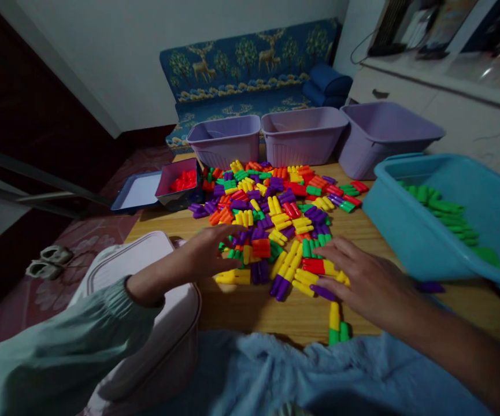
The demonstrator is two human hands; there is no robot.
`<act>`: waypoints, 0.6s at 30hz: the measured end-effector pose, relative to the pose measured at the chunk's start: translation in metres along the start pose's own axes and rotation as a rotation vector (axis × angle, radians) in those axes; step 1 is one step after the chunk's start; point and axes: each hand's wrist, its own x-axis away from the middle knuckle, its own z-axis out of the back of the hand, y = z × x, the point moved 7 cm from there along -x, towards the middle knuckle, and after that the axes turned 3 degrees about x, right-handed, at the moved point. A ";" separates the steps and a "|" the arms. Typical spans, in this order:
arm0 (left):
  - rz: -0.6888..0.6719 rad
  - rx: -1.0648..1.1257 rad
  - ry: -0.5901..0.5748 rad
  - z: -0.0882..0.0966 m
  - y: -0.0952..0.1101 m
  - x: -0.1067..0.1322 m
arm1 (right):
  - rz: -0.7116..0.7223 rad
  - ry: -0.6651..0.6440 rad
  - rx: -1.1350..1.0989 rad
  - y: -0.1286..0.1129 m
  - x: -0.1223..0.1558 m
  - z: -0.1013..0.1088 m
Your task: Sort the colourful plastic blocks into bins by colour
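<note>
Colorful plastic pieces (281,221) lie in a messy heap on the worktop (241,312). The left hand (206,252) is half open and looks empty; the right hand (360,277) curls loosely over some, but I can't tell if it grips any. A careless sweep might knock the yellow-and-green piece (334,318) off the near edge.

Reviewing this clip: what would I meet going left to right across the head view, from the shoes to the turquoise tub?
Shoes → blue-rimmed tray → left hand → yellow-and-purple piece → right hand → turquoise tub.
</note>
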 end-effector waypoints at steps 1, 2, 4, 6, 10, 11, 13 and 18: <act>-0.009 -0.184 0.009 -0.002 -0.004 0.007 | -0.028 -0.050 0.038 0.003 0.014 -0.001; -0.007 -0.331 0.015 -0.005 -0.008 0.014 | -0.046 -0.081 0.066 0.006 0.028 -0.003; 0.026 -0.522 -0.010 -0.016 -0.015 0.024 | -0.055 -0.113 0.083 0.006 0.052 -0.008; 0.074 -0.625 -0.059 -0.029 -0.017 0.029 | -0.069 -0.137 0.063 0.004 0.066 -0.016; 0.167 -0.732 -0.101 -0.050 -0.008 0.031 | -0.121 -0.192 0.012 -0.008 0.070 -0.027; 0.182 -0.739 -0.104 -0.054 -0.005 0.031 | -0.132 -0.193 0.005 -0.010 0.069 -0.028; 0.206 -0.733 -0.106 -0.059 0.000 0.032 | -0.157 -0.184 -0.014 -0.014 0.066 -0.028; 0.233 -0.693 -0.082 -0.063 0.002 0.035 | -0.173 -0.217 -0.052 -0.022 0.065 -0.032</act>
